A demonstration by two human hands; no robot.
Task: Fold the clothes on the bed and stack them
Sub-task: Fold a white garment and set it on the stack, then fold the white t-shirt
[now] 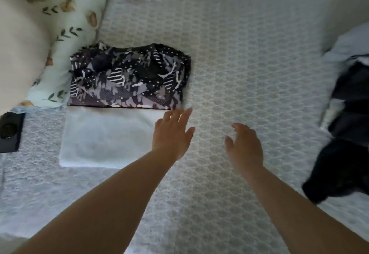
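Both hands empty. Left hand [171, 134] spread flat, fingers straight, over the right edge of the folded white cloth [107, 138]; contact not certain. Right hand [244, 145] hovering above bare bed [249, 64] near the middle, fingers loosely relaxed, holding nothing.

Folded patterned garment [129, 76] lying toward the bed's left side, beside the floral pillow [69, 34], its near edge overlapping the white cloth's far edge. Unfolded dark clothes [347, 134] heaped at the right edge (blurred, so the number of pieces impossible to tell).

Judged soft, light and limp: no shape kept once lifted, likely to sag and bunch. Best taken by pinching two corners or a hem, then shaken flat on the open middle. Dark phone-like object [10, 132] at the left edge.
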